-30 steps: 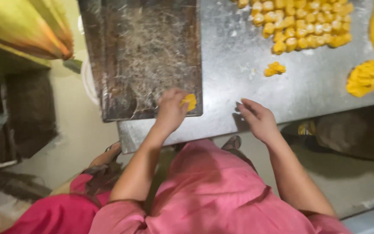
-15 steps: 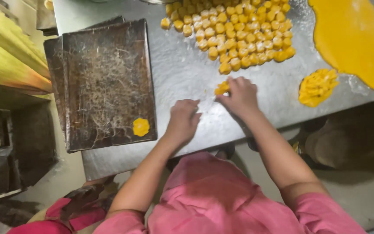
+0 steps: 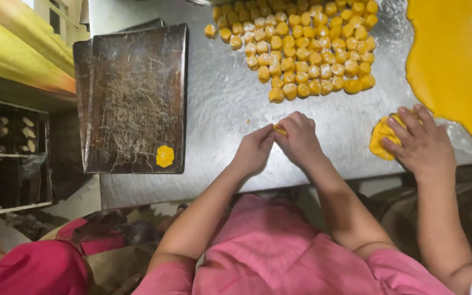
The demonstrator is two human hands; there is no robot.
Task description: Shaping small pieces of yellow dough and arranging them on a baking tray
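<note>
Both grips clamp one yellow dough ball [image 3: 279,130], left hand [image 3: 253,153] and right hand [image 3: 300,139] meeting fingertip-to-fingertip above the steel table [image 3: 219,114].

The steel table [image 3: 230,109] carries a dark tray [image 3: 132,93], dough balls [image 3: 301,49] (yellow) and a dough sheet [image 3: 454,60].

A bakery or sweet-making kitchen: a floured steel counter [image 3: 230,109] fills the frame, rows of yellow dough balls [image 3: 301,49] lie at top centre, a rolled dough sheet [image 3: 460,60] upper right, a worn baking tray [image 3: 132,98] left, and racks of shaped pieces [image 3: 6,147] far left.
</note>
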